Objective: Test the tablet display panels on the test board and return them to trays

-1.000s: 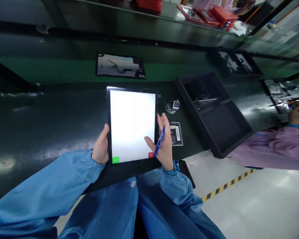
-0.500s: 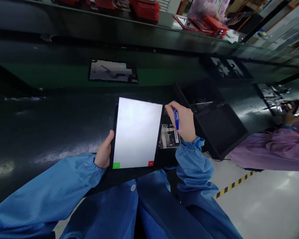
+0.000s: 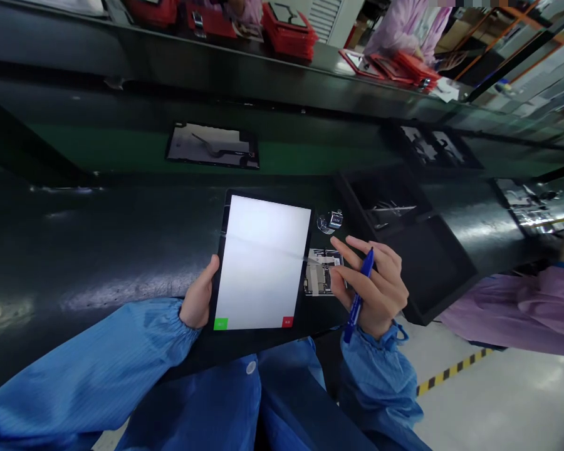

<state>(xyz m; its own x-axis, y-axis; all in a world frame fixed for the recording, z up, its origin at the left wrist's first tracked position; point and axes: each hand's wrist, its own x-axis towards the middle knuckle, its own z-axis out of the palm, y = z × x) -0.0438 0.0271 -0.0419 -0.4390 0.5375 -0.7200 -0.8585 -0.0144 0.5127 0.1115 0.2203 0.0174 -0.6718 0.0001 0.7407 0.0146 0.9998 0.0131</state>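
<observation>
A tablet (image 3: 266,263) with a lit white screen, a green box at its lower left and a red one at its lower right, is held at its left edge by my left hand (image 3: 201,293). To its right is my right hand (image 3: 376,285), a blue pen (image 3: 360,294) lodged between its fingers. A thin pale streak runs across the screen toward the right fingertips; whether it is clear film or a reflection I cannot tell. A silver tally counter (image 3: 331,221) stands just above that hand. Partly behind the fingers lies an opened device with bare circuitry (image 3: 318,275).
A black divided tray (image 3: 425,263) with tweezers-like metal tools sits at the right. Another device with dark tweezers on it (image 3: 211,145) lies farther back. Stacked red folders (image 3: 289,31) line the raised shelf. Co-workers in pink sleeves (image 3: 507,313) are at the right and beyond the shelf.
My right hand has drawn back from the tablet's upper right edge, down and right, with its fingers spreading and the pen turning. The tally counter has come into view. My left hand still holds the tablet.
</observation>
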